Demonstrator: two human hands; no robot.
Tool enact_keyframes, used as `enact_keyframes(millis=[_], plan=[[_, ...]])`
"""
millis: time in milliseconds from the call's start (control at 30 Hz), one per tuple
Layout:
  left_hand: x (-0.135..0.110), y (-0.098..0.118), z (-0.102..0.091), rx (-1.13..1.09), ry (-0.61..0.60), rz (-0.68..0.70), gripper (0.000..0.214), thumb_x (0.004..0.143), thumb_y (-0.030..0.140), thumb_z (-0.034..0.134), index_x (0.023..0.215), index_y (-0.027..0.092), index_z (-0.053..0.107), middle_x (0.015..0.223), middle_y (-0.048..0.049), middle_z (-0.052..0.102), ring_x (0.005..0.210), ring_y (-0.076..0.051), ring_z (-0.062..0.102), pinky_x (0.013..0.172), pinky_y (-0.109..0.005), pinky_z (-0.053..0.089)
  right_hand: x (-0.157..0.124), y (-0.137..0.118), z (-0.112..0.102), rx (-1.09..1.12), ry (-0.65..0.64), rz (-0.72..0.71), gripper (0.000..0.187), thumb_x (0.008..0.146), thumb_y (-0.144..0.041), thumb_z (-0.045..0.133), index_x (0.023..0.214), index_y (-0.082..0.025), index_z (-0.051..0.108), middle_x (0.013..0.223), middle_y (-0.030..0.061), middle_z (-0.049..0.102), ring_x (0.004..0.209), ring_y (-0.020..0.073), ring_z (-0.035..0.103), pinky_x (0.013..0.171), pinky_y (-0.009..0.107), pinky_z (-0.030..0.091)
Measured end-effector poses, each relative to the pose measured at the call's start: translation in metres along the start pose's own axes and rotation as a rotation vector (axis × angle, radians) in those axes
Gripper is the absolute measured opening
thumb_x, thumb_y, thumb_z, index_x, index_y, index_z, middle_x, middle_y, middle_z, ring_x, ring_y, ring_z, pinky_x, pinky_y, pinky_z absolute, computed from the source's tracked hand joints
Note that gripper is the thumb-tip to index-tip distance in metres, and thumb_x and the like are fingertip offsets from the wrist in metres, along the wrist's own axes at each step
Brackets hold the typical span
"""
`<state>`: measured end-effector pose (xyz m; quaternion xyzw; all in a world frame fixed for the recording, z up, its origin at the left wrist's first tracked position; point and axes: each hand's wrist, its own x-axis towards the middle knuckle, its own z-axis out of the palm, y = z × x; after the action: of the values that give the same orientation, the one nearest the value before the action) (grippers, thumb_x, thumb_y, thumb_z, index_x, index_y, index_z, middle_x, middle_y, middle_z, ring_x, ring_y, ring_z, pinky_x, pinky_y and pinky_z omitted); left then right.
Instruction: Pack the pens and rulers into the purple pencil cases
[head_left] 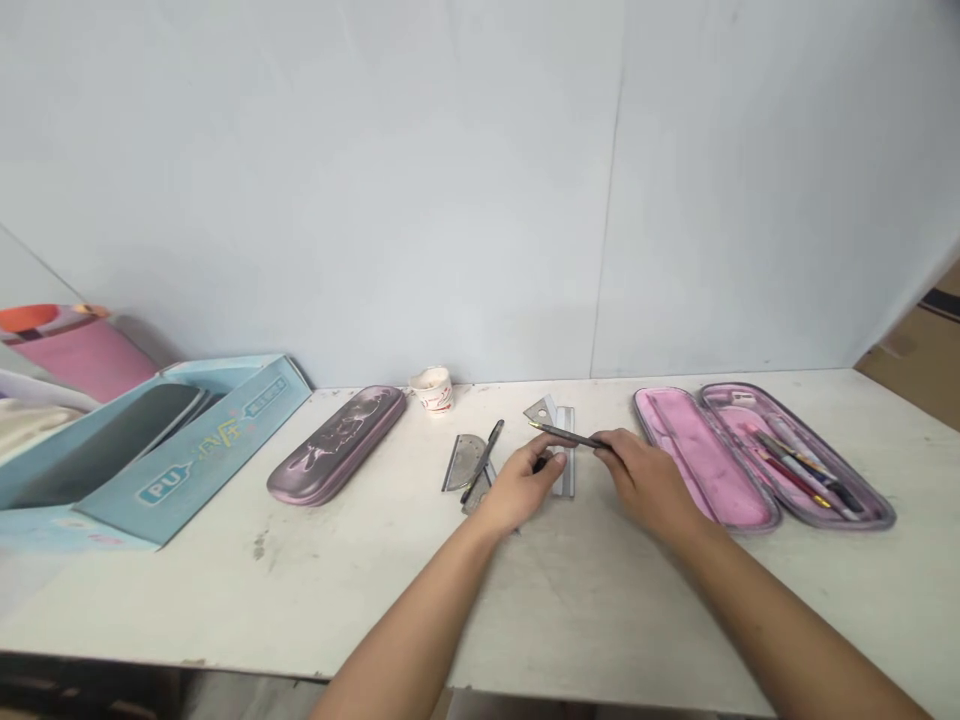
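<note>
My right hand (641, 478) pinches the rear end of a slim dark pen (574, 435), whose gold tip points left. Below that pen, my left hand (525, 485) has its thumb and fingers curled together around a small dark thing I cannot make out. Under and behind the left hand lie a clear straight ruler (568, 480) and a set square (541, 410). To its left, a black pen (484, 458) rests across a clear protractor (465, 463). An open pink pencil case (679, 455) lies to the right, with several pens and a white sharpener in its right half.
A closed dark pencil case (337, 445) with pink edging lies left of the hands. Near the wall stands a small paper cup (433, 390). At far left is a blue box (217, 455) holding dark cases, with a pink item (90, 355) behind it. Cardboard (915, 345) shows at far right.
</note>
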<state>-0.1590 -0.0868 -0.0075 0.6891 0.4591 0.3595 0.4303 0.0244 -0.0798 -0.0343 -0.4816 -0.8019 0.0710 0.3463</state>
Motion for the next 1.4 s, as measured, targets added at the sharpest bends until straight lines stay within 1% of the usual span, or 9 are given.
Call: enact_keyframes(millis=[133, 233, 333, 433, 500, 633, 700, 1133, 1400], plan=[[-0.002, -0.008, -0.004, 0.025, 0.024, -0.037, 0.031, 0.082, 0.034, 0.048, 0.105, 0.016, 0.058, 0.064, 0.0029, 0.045, 0.058, -0.008, 0.039, 0.055, -0.02, 0.034, -0.003, 0.0, -0.001, -0.014, -0.034, 0.014, 0.028, 0.09, -0.023, 0.032, 0.109, -0.021, 0.053, 0.09, 0.0033, 0.063, 0.083, 0.017, 0.058, 0.07, 0.029, 0.042], [-0.001, -0.014, -0.006, -0.047, 0.026, -0.068, 0.032, 0.082, 0.027, 0.048, 0.111, 0.017, 0.054, 0.081, -0.0013, 0.058, 0.06, -0.008, 0.042, 0.057, -0.02, 0.038, -0.002, 0.003, -0.004, -0.026, 0.042, 0.014, 0.026, 0.089, -0.024, 0.036, 0.103, -0.02, 0.057, 0.092, 0.0051, 0.062, 0.088, 0.0191, 0.056, 0.075, 0.031, 0.043], [0.001, -0.017, -0.008, -0.213, -0.007, -0.076, 0.042, 0.083, 0.02, 0.043, 0.125, 0.018, 0.044, 0.098, -0.0054, 0.061, 0.065, -0.007, 0.047, 0.065, -0.023, 0.043, -0.001, 0.008, -0.008, -0.01, 0.106, 0.039, 0.025, 0.087, -0.022, 0.037, 0.1, -0.02, 0.059, 0.091, 0.0056, 0.062, 0.089, 0.0198, 0.054, 0.077, 0.033, 0.042], [0.004, -0.021, -0.011, -0.363, 0.008, -0.12, 0.046, 0.084, 0.023, 0.045, 0.129, 0.013, 0.037, 0.099, -0.0096, 0.061, 0.075, -0.01, 0.056, 0.075, -0.03, 0.047, 0.0, 0.014, -0.012, -0.013, 0.121, 0.069, 0.025, 0.087, -0.022, 0.038, 0.1, -0.021, 0.06, 0.091, 0.0056, 0.062, 0.09, 0.0205, 0.053, 0.078, 0.034, 0.042], [0.005, -0.024, -0.013, -0.387, 0.012, -0.147, 0.043, 0.083, 0.027, 0.049, 0.123, 0.013, 0.039, 0.097, -0.0104, 0.062, 0.075, -0.011, 0.06, 0.076, -0.033, 0.049, 0.0, 0.017, -0.012, -0.026, 0.115, 0.076, 0.025, 0.087, -0.022, 0.038, 0.1, -0.021, 0.06, 0.092, 0.0056, 0.062, 0.09, 0.0208, 0.053, 0.078, 0.035, 0.042], [0.008, -0.028, -0.017, -0.301, 0.024, -0.114, 0.021, 0.082, 0.026, 0.051, 0.097, 0.012, 0.047, 0.088, -0.0079, 0.063, 0.069, -0.011, 0.06, 0.072, -0.032, 0.051, -0.001, 0.021, -0.01, -0.056, 0.097, 0.061, 0.026, 0.086, -0.02, 0.038, 0.1, -0.021, 0.061, 0.092, 0.0058, 0.062, 0.091, 0.0217, 0.052, 0.077, 0.036, 0.041], [0.008, -0.029, -0.018, -0.24, 0.048, -0.086, 0.015, 0.082, 0.025, 0.05, 0.091, 0.013, 0.049, 0.084, -0.0065, 0.062, 0.067, -0.01, 0.059, 0.069, -0.029, 0.051, -0.001, 0.022, -0.009, -0.077, 0.096, 0.047, 0.027, 0.085, -0.018, 0.039, 0.1, -0.022, 0.061, 0.093, 0.0059, 0.062, 0.091, 0.0223, 0.051, 0.077, 0.036, 0.041], [0.006, -0.022, -0.018, 0.278, 0.112, -0.034, 0.017, 0.082, 0.024, 0.044, 0.093, 0.017, 0.056, 0.078, -0.0013, 0.064, 0.066, -0.011, 0.06, 0.068, -0.026, 0.046, 0.0, 0.023, -0.015, -0.167, 0.167, 0.091, 0.027, 0.084, -0.016, 0.04, 0.099, -0.022, 0.062, 0.093, 0.006, 0.061, 0.088, 0.022, 0.048, 0.076, 0.035, 0.039], [0.003, -0.019, -0.016, 0.474, 0.032, 0.028, 0.018, 0.083, 0.021, 0.042, 0.092, 0.019, 0.057, 0.076, -0.0008, 0.064, 0.073, -0.014, 0.059, 0.07, -0.026, 0.044, -0.002, 0.016, -0.003, -0.097, 0.068, 0.028, 0.026, 0.085, -0.015, 0.041, 0.098, -0.021, 0.062, 0.093, 0.0043, 0.063, 0.089, 0.0209, 0.049, 0.077, 0.033, 0.039]])
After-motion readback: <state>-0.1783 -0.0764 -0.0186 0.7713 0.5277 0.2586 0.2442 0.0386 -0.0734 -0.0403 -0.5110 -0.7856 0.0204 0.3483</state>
